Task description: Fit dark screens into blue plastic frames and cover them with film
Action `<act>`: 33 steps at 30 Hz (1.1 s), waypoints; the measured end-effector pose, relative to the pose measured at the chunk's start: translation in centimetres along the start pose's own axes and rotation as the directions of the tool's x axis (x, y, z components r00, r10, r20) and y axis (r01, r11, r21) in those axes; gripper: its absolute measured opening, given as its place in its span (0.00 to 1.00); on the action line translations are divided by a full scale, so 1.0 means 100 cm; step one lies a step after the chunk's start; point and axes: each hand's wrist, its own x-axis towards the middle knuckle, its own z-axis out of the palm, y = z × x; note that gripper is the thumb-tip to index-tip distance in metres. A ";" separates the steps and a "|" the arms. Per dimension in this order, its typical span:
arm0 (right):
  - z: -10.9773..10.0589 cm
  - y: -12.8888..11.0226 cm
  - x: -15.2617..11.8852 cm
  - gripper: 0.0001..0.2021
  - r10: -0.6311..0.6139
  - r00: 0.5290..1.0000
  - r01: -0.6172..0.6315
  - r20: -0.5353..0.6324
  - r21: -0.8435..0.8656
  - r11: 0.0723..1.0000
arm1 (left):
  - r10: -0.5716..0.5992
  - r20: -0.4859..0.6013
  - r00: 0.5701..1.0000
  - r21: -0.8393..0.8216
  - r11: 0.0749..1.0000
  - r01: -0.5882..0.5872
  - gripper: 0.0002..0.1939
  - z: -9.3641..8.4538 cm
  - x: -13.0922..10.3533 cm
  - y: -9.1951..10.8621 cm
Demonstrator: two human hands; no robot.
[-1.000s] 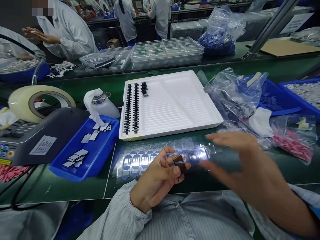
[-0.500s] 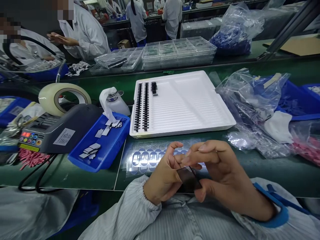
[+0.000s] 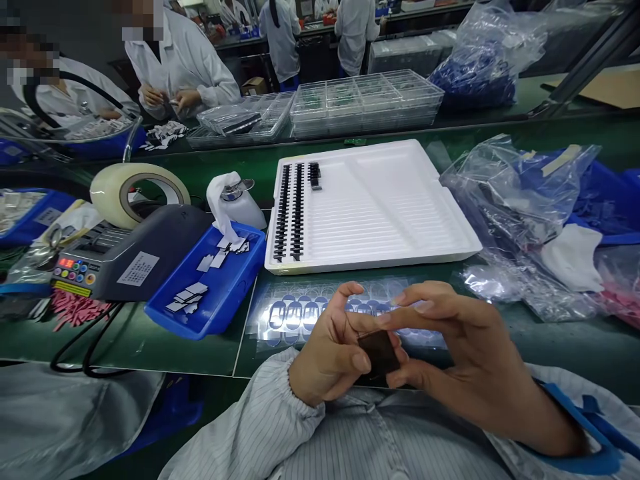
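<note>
Green bench [image 3: 200,357], near edge by the hands. White tray [image 3: 380,213], beyond them. Right hand [image 3: 475,363], half open, thumb and fingertip gripping the dark piece's [image 3: 381,353] right side. Left hand [image 3: 325,353], curled, pinching its left side. Dark piece: between both, equally near; long axis unclear.

- The left hand [image 3: 330,357] hides one side of the small dark piece [image 3: 381,355].
- That hand and the right hand [image 3: 465,350] cover some of the shiny sheet [image 3: 294,313].
- The words on the white label [image 3: 139,269] are too small to read.
- The right edge cuts off the pink bits [image 3: 620,298].
</note>
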 end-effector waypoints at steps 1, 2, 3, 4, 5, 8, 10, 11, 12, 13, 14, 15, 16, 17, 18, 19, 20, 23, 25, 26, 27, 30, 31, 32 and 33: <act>-0.001 -0.002 0.001 0.31 0.010 1.000 -0.010 -0.013 0.024 1.000 | 0.013 -0.012 1.000 0.024 1.000 -0.013 0.32 0.000 0.000 0.001; -0.002 -0.005 0.002 0.30 0.013 0.999 -0.011 -0.035 0.052 0.999 | 0.025 -0.026 0.999 0.049 0.999 -0.024 0.33 0.000 0.000 0.001; -0.003 -0.008 0.003 0.28 0.014 0.998 -0.010 -0.062 0.071 0.997 | 0.034 -0.032 0.999 0.070 0.997 -0.032 0.34 0.000 0.000 0.002; -0.004 -0.011 0.004 0.26 0.012 0.996 -0.006 -0.084 0.072 0.997 | 0.043 -0.034 0.999 0.087 0.995 -0.040 0.34 0.000 0.000 0.002; -0.004 -0.014 0.005 0.24 0.011 0.995 -0.006 -0.099 0.050 0.999 | 0.052 -0.029 0.998 0.100 0.994 -0.049 0.34 0.000 0.000 0.002; -0.002 -0.019 0.007 0.21 0.006 0.996 -0.011 -0.093 -0.052 0.999 | 0.092 -0.006 0.996 0.138 0.986 -0.090 0.34 -0.001 -0.002 0.001; 0.000 -0.020 0.007 0.19 0.004 0.996 -0.013 -0.086 -0.100 0.995 | 0.120 -0.002 0.993 0.181 0.976 -0.117 0.34 -0.003 -0.004 0.000; 0.001 -0.020 0.007 0.18 0.014 0.996 -0.024 -0.090 -0.112 0.993 | 0.132 -0.004 0.991 0.205 0.970 -0.129 0.34 -0.003 -0.005 0.000; 0.001 -0.020 0.006 0.17 0.022 0.996 -0.034 -0.091 -0.129 0.991 | 0.143 -0.010 0.990 0.227 0.964 -0.137 0.34 -0.004 -0.006 0.000; 0.001 -0.020 0.005 0.15 0.028 0.995 -0.042 -0.091 -0.153 0.987 | 0.150 -0.021 0.988 0.243 0.960 -0.141 0.34 -0.004 -0.006 0.000; 0.001 -0.019 0.005 0.15 0.026 0.996 -0.041 -0.088 -0.176 0.983 | 0.156 -0.033 0.987 0.255 0.956 -0.142 0.34 -0.004 -0.007 0.000; 0.001 -0.019 0.004 0.14 0.020 0.997 -0.036 -0.079 -0.201 0.979 | 0.159 -0.044 0.986 0.262 0.954 -0.142 0.34 -0.004 -0.007 0.000; 0.000 -0.019 0.004 0.14 0.011 0.998 -0.025 -0.065 -0.227 0.974 | 0.162 -0.054 0.985 0.267 0.953 -0.142 0.34 -0.003 -0.008 0.000; 0.000 -0.019 0.004 0.13 0.006 0.999 -0.018 -0.050 -0.247 0.969 | 0.166 -0.058 0.984 0.269 0.952 -0.145 0.34 -0.002 -0.008 0.000; -0.001 -0.019 0.003 0.13 0.006 0.999 -0.016 -0.038 -0.255 0.967 | 0.171 -0.059 0.984 0.269 0.951 -0.149 0.34 -0.001 -0.007 0.000; -0.002 -0.019 0.003 0.13 0.015 0.999 -0.022 -0.030 -0.255 0.967 | 0.173 -0.061 0.983 0.272 0.950 -0.151 0.34 -0.001 -0.007 0.000; -0.002 -0.019 0.003 0.13 0.022 1.000 -0.027 -0.020 -0.254 0.967 | 0.173 -0.067 0.983 0.279 0.949 -0.148 0.35 0.000 -0.006 0.000; -0.004 -0.016 0.003 0.15 0.033 0.999 -0.027 0.019 -0.245 0.969 | 0.156 -0.106 0.982 0.310 0.944 -0.117 0.36 0.002 -0.005 0.000; -0.005 -0.014 0.003 0.15 0.028 0.997 -0.009 0.075 -0.249 0.968 | 0.130 -0.145 0.981 0.326 0.942 -0.077 0.36 0.003 -0.005 0.001; -0.005 -0.013 0.003 0.15 0.030 0.994 -0.005 0.100 -0.244 0.970 | 0.115 -0.168 0.979 0.331 0.942 -0.054 0.36 0.004 -0.005 0.001; -0.005 -0.012 0.003 0.15 0.036 0.992 -0.006 0.119 -0.240 0.971 | 0.099 -0.191 0.977 0.335 0.942 -0.030 0.35 0.005 -0.005 0.002; -0.004 -0.009 0.003 0.16 0.040 0.989 -0.006 0.143 -0.232 0.973 | 0.060 -0.239 0.969 0.333 0.943 0.024 0.35 0.007 -0.006 0.005; -0.003 -0.009 0.003 0.16 0.029 0.989 0.005 0.142 -0.228 0.974 | 0.050 -0.244 0.968 0.324 0.945 0.033 0.34 0.007 -0.006 0.005; -0.003 -0.009 0.003 0.15 0.012 0.991 0.017 0.130 -0.223 0.975 | 0.041 -0.245 0.969 0.312 0.949 0.038 0.34 0.008 -0.006 0.006; -0.003 -0.009 0.003 0.14 0.003 0.995 0.019 0.099 -0.219 0.976 | 0.033 -0.242 0.970 0.297 0.954 0.041 0.34 0.008 -0.006 0.006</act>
